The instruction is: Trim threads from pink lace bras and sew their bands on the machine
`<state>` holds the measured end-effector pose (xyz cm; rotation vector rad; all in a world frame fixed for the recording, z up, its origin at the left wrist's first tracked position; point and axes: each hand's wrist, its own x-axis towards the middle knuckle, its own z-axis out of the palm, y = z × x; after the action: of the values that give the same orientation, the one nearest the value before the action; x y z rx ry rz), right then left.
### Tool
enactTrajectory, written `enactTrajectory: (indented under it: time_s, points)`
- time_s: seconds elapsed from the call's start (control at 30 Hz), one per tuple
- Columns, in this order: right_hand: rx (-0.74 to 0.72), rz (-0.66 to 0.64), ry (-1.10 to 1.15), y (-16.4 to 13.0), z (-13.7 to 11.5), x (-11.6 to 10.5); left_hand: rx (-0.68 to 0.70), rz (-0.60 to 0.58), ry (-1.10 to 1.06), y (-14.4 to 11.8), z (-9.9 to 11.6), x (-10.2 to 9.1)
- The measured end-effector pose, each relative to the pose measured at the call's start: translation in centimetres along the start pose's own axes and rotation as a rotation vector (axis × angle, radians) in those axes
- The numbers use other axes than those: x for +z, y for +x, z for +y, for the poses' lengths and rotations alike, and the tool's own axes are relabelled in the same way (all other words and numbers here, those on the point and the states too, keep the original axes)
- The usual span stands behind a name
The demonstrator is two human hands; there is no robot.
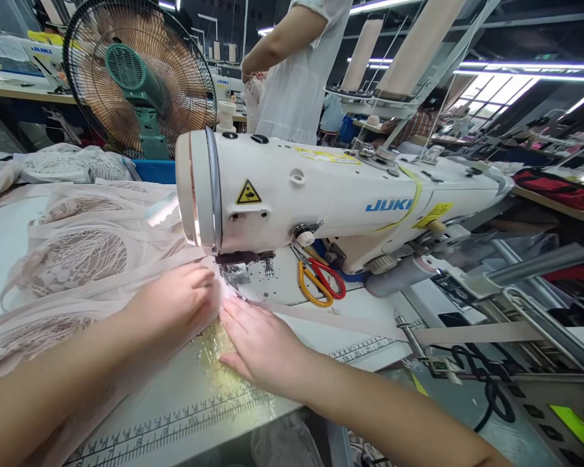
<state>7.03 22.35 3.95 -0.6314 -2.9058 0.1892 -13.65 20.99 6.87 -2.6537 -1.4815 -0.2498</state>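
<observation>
Clearly, my left hand lay flat and unclenched on the pale pink lace fabric, pressing it to the table just left of the sewing machine's needle area. My right hand rested palm down, fingers spread, grasping nothing, touching the fabric's edge near the presser foot. The fabric trailed away to my left. Red and yellow scissors sat under the machine arm. Behind stood a fan and another person in white.
</observation>
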Motion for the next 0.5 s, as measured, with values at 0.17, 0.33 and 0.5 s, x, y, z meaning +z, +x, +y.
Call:
enactTrajectory:
  time_s: [0.17, 0.33, 0.5]
  points:
    - [0.024, 0.015, 0.041, -0.2, 0.1, 0.4, 0.157, 0.034, 0.083, -3.0, 2.3, 1.5]
    - [0.028, 0.009, 0.045, 0.1, 0.0, 0.7, 0.149, 0.014, 0.091, -4.2, 0.9, 2.7]
    - [0.032, -0.011, 0.075, 0.2, 0.0, 0.5, 0.122, -0.013, 0.04, -3.4, -1.5, 2.4]
